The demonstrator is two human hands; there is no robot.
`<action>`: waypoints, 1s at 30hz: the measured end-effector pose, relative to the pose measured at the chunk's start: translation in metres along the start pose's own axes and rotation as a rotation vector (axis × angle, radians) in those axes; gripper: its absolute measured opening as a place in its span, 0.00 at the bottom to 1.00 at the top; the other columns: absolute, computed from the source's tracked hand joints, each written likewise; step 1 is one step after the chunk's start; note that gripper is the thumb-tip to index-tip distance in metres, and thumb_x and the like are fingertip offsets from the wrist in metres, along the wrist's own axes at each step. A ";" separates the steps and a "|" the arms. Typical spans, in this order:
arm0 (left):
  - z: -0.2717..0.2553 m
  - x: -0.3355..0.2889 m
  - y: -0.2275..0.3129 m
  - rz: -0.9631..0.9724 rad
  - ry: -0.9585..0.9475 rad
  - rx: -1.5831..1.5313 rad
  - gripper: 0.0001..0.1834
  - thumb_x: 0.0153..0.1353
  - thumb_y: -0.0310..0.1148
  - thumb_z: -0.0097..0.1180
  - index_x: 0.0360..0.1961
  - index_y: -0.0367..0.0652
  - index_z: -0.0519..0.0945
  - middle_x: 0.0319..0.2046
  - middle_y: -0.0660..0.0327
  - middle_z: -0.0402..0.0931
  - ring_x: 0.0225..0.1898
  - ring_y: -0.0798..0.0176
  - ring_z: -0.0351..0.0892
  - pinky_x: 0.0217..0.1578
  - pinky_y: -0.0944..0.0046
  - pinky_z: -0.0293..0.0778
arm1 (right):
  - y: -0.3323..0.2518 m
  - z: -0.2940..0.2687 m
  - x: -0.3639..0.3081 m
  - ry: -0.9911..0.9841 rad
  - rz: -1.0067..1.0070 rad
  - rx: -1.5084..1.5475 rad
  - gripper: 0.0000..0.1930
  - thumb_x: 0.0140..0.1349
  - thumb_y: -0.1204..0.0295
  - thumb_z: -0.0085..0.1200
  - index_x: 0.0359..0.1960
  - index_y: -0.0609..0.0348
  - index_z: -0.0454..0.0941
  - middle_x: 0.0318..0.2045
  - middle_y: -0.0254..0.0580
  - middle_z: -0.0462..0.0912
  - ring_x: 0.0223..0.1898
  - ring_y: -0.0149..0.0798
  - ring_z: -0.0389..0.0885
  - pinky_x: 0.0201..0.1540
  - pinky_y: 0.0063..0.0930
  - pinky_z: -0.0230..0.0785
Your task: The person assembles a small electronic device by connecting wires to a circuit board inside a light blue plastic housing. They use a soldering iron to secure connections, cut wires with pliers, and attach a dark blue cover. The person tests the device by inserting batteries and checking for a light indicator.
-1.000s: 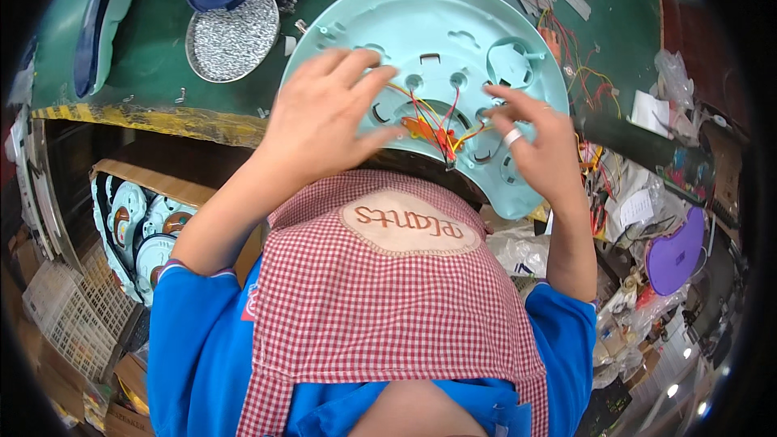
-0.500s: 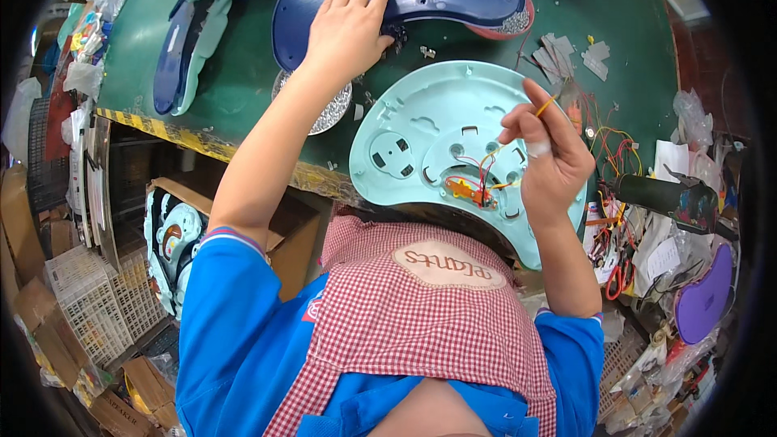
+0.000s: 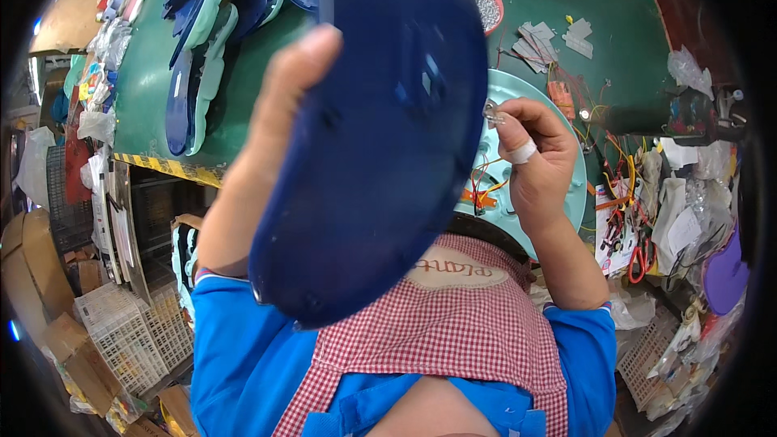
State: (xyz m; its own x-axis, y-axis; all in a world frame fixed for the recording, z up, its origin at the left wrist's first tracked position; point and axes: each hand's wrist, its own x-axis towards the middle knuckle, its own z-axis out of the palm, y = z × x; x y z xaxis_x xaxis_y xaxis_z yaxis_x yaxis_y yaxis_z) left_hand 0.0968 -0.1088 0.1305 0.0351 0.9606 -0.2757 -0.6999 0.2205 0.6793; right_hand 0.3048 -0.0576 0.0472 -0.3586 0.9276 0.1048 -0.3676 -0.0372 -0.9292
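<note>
My left hand (image 3: 283, 105) grips a large dark blue oval plastic shell (image 3: 380, 137) by its left edge and holds it up close to the camera, where it hides much of the bench. Beneath it lies a pale turquoise round plastic shell (image 3: 558, 202) with red, orange and yellow wires (image 3: 486, 186) inside. My right hand (image 3: 534, 162), with white tape on one finger, hovers over that shell and pinches a small clear part (image 3: 491, 113) between fingertips.
A green bench (image 3: 146, 89) carries stacked blue and turquoise shells (image 3: 202, 40) at the far left, a bowl of small metal parts (image 3: 486, 0) and loose wires and pliers (image 3: 631, 235) at the right. White crates (image 3: 121, 332) and cardboard sit below on the left.
My left hand has lifted the dark blue shell off the bench and brought it toward me, over the turquoise shell. My right hand has stayed over the turquoise shell's wires.
</note>
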 end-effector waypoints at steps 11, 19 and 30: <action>-0.010 0.001 -0.044 -0.128 -0.156 0.307 0.47 0.59 0.58 0.53 0.70 0.44 0.49 0.62 0.54 0.62 0.61 0.60 0.66 0.61 0.59 0.64 | 0.012 -0.007 -0.010 0.020 0.228 -0.076 0.05 0.56 0.80 0.60 0.35 0.64 0.79 0.27 0.29 0.79 0.29 0.19 0.73 0.34 0.14 0.65; -0.015 0.006 -0.046 -0.124 -0.157 0.328 0.50 0.56 0.60 0.55 0.70 0.42 0.51 0.62 0.53 0.62 0.60 0.59 0.67 0.60 0.59 0.64 | 0.003 -0.016 -0.009 -0.054 0.335 -0.081 0.05 0.58 0.77 0.59 0.34 0.66 0.81 0.26 0.31 0.79 0.29 0.21 0.73 0.34 0.16 0.66; -0.009 0.006 -0.053 -0.089 -0.144 0.339 0.55 0.51 0.65 0.57 0.70 0.41 0.51 0.62 0.52 0.61 0.62 0.59 0.65 0.61 0.59 0.62 | -0.002 -0.008 -0.007 -0.018 0.495 -0.028 0.09 0.57 0.73 0.59 0.22 0.61 0.75 0.20 0.27 0.74 0.24 0.20 0.67 0.30 0.16 0.60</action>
State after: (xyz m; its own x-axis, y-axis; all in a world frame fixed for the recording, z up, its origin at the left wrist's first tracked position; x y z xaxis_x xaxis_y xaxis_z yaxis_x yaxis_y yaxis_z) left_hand 0.1271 -0.1167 0.0868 0.2018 0.9436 -0.2624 -0.4144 0.3250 0.8501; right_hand 0.3155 -0.0608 0.0458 -0.4994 0.7944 -0.3458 -0.1260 -0.4615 -0.8782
